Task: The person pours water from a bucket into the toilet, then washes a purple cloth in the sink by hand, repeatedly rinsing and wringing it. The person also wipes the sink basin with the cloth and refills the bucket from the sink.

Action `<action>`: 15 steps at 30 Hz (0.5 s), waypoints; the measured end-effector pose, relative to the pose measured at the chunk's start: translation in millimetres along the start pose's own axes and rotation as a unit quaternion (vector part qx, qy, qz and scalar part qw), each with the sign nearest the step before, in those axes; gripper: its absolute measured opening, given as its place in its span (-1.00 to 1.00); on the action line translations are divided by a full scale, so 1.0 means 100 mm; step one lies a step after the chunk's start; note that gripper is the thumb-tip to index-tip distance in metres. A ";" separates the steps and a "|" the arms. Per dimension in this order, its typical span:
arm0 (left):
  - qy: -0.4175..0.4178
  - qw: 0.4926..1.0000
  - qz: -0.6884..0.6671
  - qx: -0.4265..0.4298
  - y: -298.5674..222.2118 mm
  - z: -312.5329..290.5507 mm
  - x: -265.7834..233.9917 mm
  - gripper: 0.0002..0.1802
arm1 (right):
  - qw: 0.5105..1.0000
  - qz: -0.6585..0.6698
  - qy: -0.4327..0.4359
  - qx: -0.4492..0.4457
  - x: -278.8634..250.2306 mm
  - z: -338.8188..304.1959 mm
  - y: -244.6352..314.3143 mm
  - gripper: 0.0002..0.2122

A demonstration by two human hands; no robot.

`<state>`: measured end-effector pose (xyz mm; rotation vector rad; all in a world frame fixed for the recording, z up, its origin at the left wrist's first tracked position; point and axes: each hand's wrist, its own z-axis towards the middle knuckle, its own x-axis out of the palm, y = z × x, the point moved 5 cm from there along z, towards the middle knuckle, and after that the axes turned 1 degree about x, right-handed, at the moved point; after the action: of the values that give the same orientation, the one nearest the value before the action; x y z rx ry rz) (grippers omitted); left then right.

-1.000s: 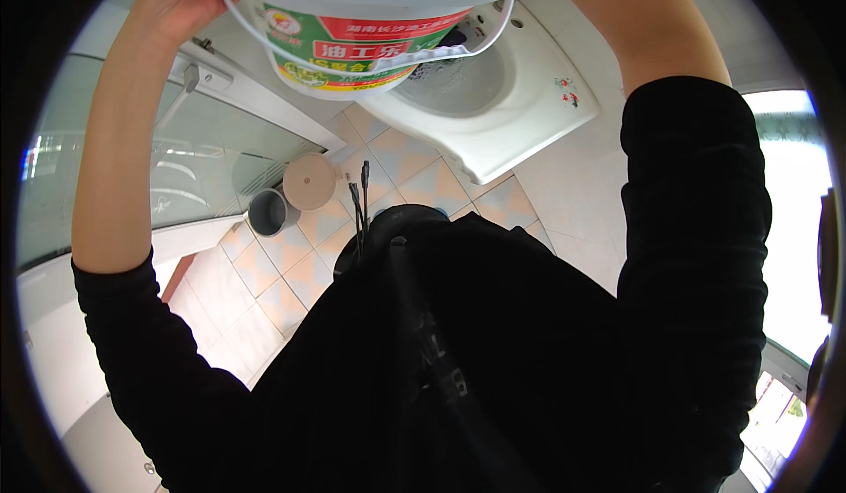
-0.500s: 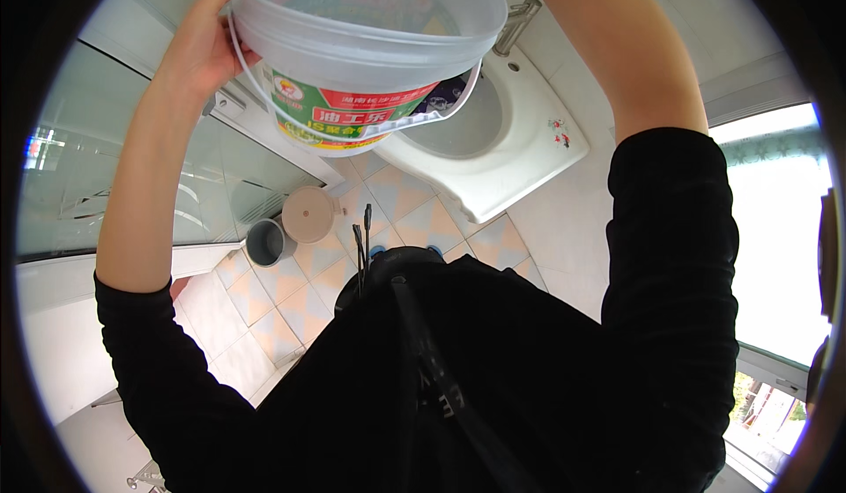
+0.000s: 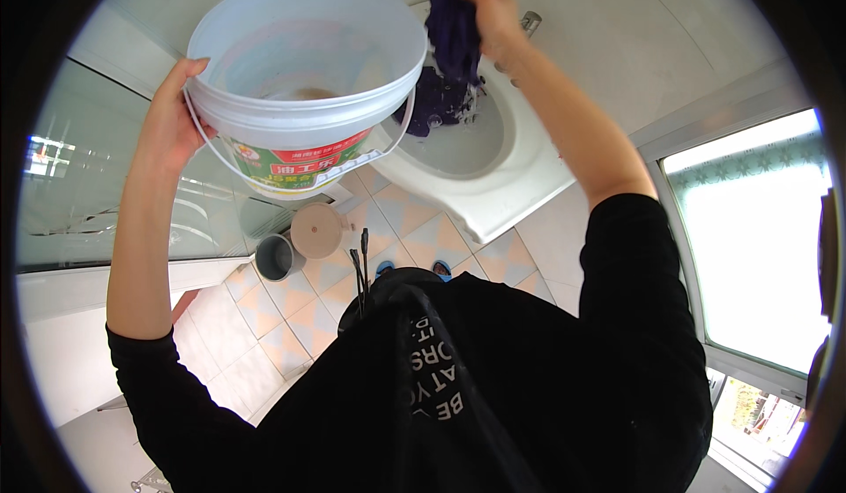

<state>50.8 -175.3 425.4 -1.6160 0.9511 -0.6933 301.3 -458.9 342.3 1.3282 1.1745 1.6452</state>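
Observation:
My left hand point(image 3: 174, 121) grips the rim of a large white plastic bucket point(image 3: 295, 114), thumb over the edge and fingers against the outer wall. Its mouth tips toward me, showing a pale inside with a brownish patch at the bottom. The bucket's white handle point(image 3: 352, 165) hangs down in front of a red and green label. My right hand point(image 3: 495, 19) is closed round a bunched dark purple cloth point(image 3: 454, 30) above the white washbasin point(image 3: 520, 176). Below it, more dark wet fabric point(image 3: 436, 105) lies in the basin's water.
A metal tap point(image 3: 530, 23) stands at the basin's far right. Low on the tiled floor point(image 3: 414, 220) are a grey bin point(image 3: 276, 257) and a beige round-topped object point(image 3: 317, 230). A glass panel point(image 3: 97, 176) lies left, a bright window point(image 3: 749, 255) right.
The bucket has moved left and nearer, uncovering more of the basin. My right hand, out of view before, now shows with the dark cloth over the basin.

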 end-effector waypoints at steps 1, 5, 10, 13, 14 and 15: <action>0.001 1.000 0.000 0.000 0.03 0.04 0.01 -0.34 | 0.996 -0.083 -0.035 -0.012 -0.14 -0.06 -0.23 -0.65; -0.003 1.000 -0.004 -0.007 0.12 0.14 -0.05 -0.35 | 0.955 -0.287 -0.058 0.046 -0.60 -0.26 -1.24 -0.47; -0.010 0.999 -0.027 -0.033 0.12 0.08 -0.07 -0.35 | 0.898 -0.432 -0.003 0.084 -0.79 -0.45 -1.95 -0.37; -0.006 0.999 -0.028 -0.036 0.14 0.05 -0.09 -0.34 | 0.856 -0.501 0.058 0.117 -0.88 -0.52 -2.12 -0.29; -0.005 0.999 -0.028 -0.037 0.15 0.03 -0.07 -0.33 | 0.840 -0.521 0.067 0.135 -0.89 -0.53 -2.12 -0.29; -0.004 0.999 -0.027 -0.038 0.15 0.02 -0.06 -0.33 | 0.824 -0.541 0.075 0.153 -0.91 -0.53 -2.12 -0.29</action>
<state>46.1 -170.3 410.4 -1.7157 0.9402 -0.6933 266.2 -482.2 109.9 0.4407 1.8576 0.7229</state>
